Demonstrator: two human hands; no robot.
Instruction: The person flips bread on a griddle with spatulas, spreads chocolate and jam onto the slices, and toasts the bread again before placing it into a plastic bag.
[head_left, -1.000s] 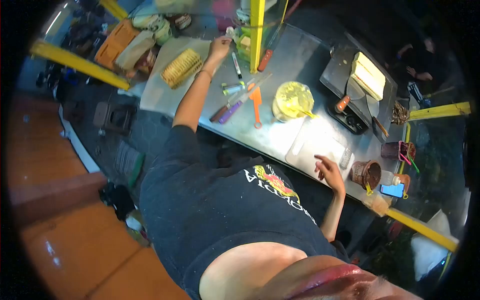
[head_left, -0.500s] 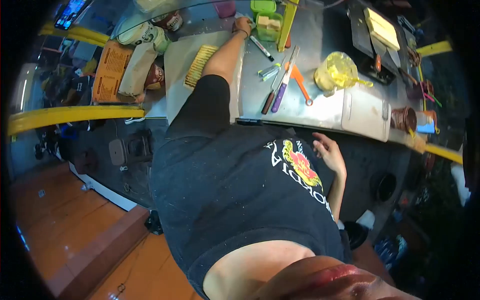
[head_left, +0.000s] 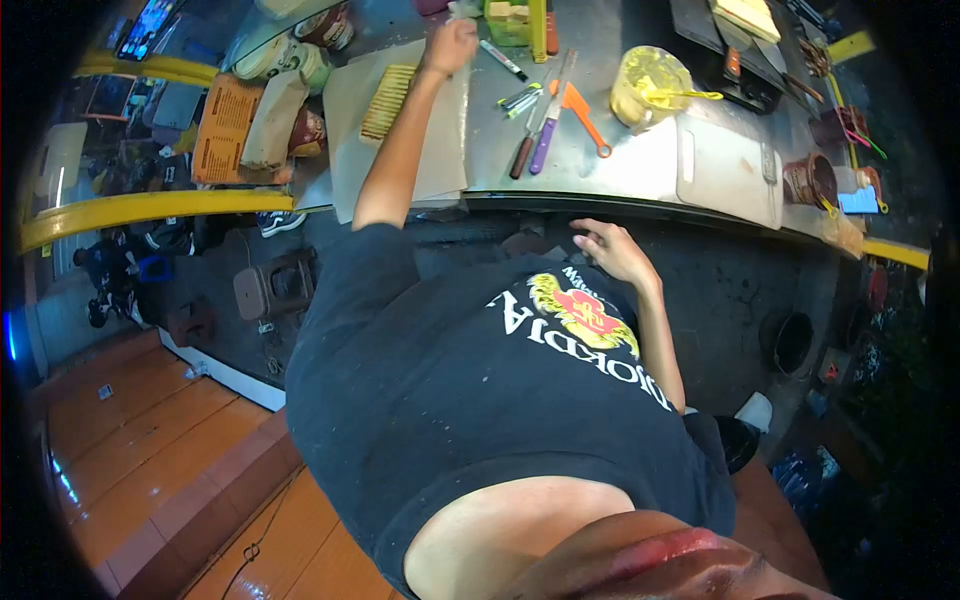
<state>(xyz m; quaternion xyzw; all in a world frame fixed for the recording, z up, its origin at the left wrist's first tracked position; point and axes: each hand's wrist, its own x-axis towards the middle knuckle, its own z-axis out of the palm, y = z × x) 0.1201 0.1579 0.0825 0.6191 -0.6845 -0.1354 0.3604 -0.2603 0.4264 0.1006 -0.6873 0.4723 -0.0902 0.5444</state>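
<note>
My left hand (head_left: 452,46) reaches over the counter at the far edge of a brown paper sheet (head_left: 440,150). Its fingers look closed, and a pale, see-through scrap (head_left: 463,9) shows beside them; what they hold is hidden. Below and left of that hand, browned sliced bread (head_left: 388,103) lies on the paper. A marker (head_left: 503,60) and a green box (head_left: 508,30) with pale yellow blocks are just to its right. My right hand (head_left: 615,252) hangs in front of the counter edge, fingers loosely bent and apart, touching nothing.
On the counter lie a purple-handled knife (head_left: 545,140), a brown-handled tool (head_left: 521,157) and an orange tool (head_left: 584,118). A tub of yellow spread (head_left: 650,88), a white cutting board (head_left: 725,178) and a dark griddle (head_left: 700,45) stand rightward. Yellow frame bars (head_left: 150,218) border the stall.
My left hand has drawn back slightly from beside the green box, toward the paper. My right hand stays low by the counter edge. The whole view has shifted a little.
</note>
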